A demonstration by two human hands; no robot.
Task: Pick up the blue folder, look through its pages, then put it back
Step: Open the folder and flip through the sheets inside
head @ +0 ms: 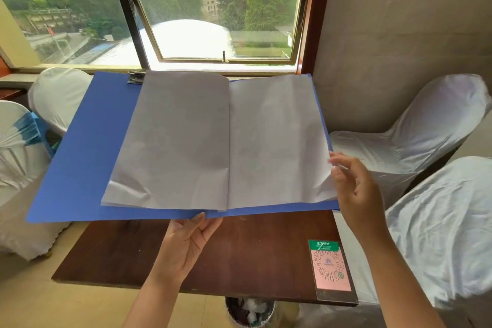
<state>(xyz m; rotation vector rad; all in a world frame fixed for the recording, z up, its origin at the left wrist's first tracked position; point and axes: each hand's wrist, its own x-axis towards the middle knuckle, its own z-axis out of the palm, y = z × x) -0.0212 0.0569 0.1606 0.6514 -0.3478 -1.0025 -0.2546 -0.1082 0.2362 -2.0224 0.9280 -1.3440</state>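
Blue folder [80, 157] held open in the air above the far edge of the desk [149, 255], not resting on it, tilted up toward the eyes so the pages can be read. Left hand [186, 245] underneath at the near edge, right at the spine, palm up: thumb on top of the cover, other fingers hidden beneath, apparently carrying the weight at the balance point so neither half droops. Right hand [354, 192] at the outer edge of the right-hand page [277, 141], fingers loosely curled and mostly open; fingertips touching or just beside the curled paper corner, but whether anything is actually pinched cannot be told. Probably there to lift the next sheet, the corner already bent up for an easy catch. Left-hand pages [173, 141] lying flat over the left cover, metal clip [136, 78] at its top edge. Card with a square code [331, 269] at the near right corner of the desk, well apart from the folder. Browsing seemingly midway; putting back not yet begun.
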